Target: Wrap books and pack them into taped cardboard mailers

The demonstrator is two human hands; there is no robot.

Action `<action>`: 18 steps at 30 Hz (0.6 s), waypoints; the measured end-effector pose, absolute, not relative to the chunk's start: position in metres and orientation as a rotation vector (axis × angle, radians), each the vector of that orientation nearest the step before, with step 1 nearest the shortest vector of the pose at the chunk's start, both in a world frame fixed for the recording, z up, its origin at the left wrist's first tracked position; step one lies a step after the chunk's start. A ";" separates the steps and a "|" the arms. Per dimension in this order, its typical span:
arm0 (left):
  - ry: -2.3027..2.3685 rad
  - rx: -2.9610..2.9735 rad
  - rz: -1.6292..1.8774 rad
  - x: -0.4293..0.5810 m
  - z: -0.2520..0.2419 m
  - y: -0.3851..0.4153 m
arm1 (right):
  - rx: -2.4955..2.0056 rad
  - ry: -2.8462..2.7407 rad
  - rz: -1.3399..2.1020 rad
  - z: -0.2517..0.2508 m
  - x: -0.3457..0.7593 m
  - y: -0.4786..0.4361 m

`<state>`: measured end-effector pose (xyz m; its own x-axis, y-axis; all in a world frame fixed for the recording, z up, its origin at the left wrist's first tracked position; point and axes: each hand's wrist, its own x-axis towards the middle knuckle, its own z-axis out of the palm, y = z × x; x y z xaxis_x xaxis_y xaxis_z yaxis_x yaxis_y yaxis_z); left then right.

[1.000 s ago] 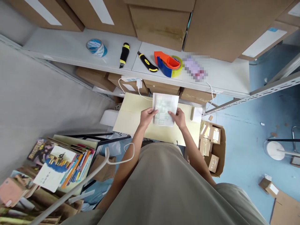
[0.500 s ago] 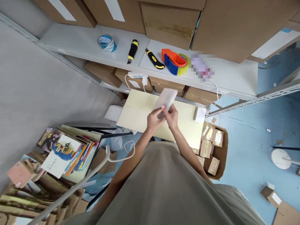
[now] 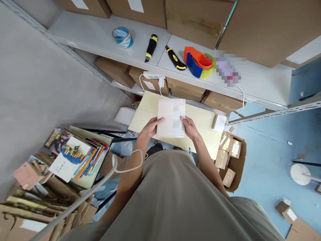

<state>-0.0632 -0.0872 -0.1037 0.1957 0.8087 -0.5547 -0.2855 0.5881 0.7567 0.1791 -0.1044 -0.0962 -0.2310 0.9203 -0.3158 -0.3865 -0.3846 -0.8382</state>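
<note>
A flat, whitish square packet (image 3: 169,118) with a faint printed patch on its right half is held up over the pale yellow tabletop (image 3: 200,134). My left hand (image 3: 150,127) grips its left edge, thumb on the upper face. On the opposite edge, my right hand (image 3: 190,128) holds it the same way. The fingers beneath the packet are hidden. A small white box (image 3: 219,123) stands at the table's right end.
Above the table, a shelf (image 3: 97,36) carries blue-white tape (image 3: 122,37), two cutters (image 3: 151,48) and an orange-blue tape dispenser (image 3: 198,62). Right of the table sits an open carton (image 3: 237,167) of small boxes. Books (image 3: 87,160) and a curved white tube (image 3: 82,197) are at left.
The packet has turned from a tilted, narrow view to face the camera broadly. My hands have moved apart, from together at its lower end to opposite edges. The camera view has shifted slightly.
</note>
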 end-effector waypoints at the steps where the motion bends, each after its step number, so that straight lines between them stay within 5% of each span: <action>1: 1.128 0.568 0.832 -0.065 -0.103 -0.086 | -1.033 -0.778 1.775 -0.096 0.177 -0.103; 6: 1.106 0.566 0.938 -0.074 -0.097 -0.074 | -1.141 -0.800 1.693 -0.091 0.169 -0.092; 11: 1.212 0.713 1.094 -0.087 -0.084 -0.056 | -1.486 -0.989 0.999 -0.071 0.149 -0.085; 18: 1.506 1.317 1.002 -0.079 -0.064 -0.062 | -1.684 -1.232 0.839 -0.046 0.045 -0.073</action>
